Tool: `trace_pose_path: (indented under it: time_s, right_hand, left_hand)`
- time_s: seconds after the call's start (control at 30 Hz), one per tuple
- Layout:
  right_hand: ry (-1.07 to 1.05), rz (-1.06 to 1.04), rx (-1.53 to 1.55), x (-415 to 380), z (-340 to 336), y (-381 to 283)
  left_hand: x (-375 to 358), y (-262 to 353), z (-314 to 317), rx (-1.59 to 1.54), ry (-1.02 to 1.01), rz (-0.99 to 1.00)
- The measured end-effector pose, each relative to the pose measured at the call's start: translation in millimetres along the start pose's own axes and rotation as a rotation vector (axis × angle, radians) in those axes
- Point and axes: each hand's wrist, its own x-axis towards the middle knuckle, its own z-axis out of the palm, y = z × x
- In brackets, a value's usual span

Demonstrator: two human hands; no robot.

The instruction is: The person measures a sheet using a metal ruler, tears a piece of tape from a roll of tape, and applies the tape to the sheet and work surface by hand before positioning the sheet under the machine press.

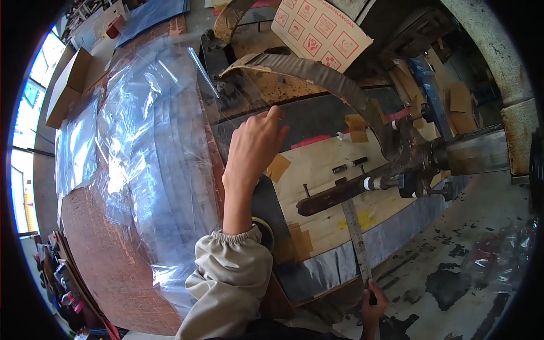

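Observation:
My left hand (256, 144) is raised over the dark edge of the machine bed, its fingers curled and closed. Thin clear film shows around that hand, but what lies inside its fingers is hidden. To its left, a stack of clear plastic sheets (164, 130) covers much of a brown table. Low in the view, my right hand (374, 305) is closed on the near end of a metal ruler (356, 241). The ruler's far end reaches the dark bar (331, 195) of the machine, above a taped beige sheet (317, 224).
A curved belt-like strip (317, 76) arches behind the bar. A printed cardboard piece (320, 34) stands at the back. The machine's metal arm (479, 153) extends from the right. A cardboard box (68, 88) sits on the brown table (107, 255) at far left.

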Motion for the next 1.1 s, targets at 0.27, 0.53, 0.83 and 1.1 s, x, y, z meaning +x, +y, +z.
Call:
trace_pose_path:
  time_s: [0.27,0.53,0.83,1.1]
  right_hand:
    - [-0.031,0.068,-0.006,12,7,-10]
    - [-0.046,0.087,0.017,11,7,-13]
    - [-0.064,0.114,0.022,2,7,-4]
    - [0.038,0.033,0.053,17,11,-18]
  left_hand:
    - [1,2,-3,0.001,0.019,-0.001]
    - [3,2,-7,-0.004,-0.005,-0.025]
    - [5,3,-9,-0.004,-0.021,-0.005]
    - [8,-6,-6,0.017,-0.031,0.061]
